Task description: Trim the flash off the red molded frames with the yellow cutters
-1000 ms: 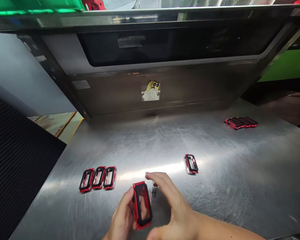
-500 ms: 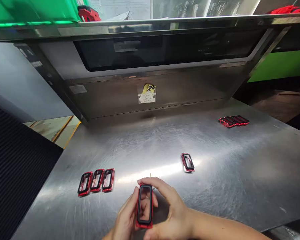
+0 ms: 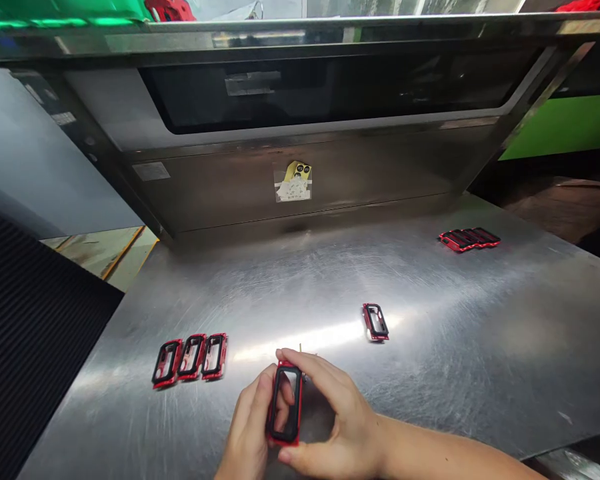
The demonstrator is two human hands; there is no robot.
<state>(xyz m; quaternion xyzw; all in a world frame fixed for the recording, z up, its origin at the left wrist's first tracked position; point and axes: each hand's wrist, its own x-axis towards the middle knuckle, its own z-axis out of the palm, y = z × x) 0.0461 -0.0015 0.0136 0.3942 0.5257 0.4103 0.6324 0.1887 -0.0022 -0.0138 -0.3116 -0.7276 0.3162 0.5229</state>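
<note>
Both hands hold a red rectangular frame with a black inner rim [image 3: 297,405], raised above the metal table with its long sides pointing away from me. My left hand [image 3: 247,427] grips its left side, and some of those fingers show through the opening. My right hand [image 3: 347,423] spans its length, index finger at the far end and thumb at the near end. A thin pin-like piece [image 3: 301,348] pokes up just beyond the right fingers; what it belongs to is hidden. Three similar frames [image 3: 201,358] lie side by side to the left. A single frame [image 3: 367,323] lies ahead to the right.
Several overlapping red-and-black frames [image 3: 470,240] lie at the table's far right. A steel back panel [image 3: 220,187] with a small bag of stickers [image 3: 294,182] closes off the rear. Above it runs a shelf edge [image 3: 330,33], with a green bin [image 3: 60,12] at upper left.
The held frame has tilted and moved slightly left, its opening now looking narrower. My right thumb has shifted left at its near end. The camera has dipped a little; the frames on the table stay put.
</note>
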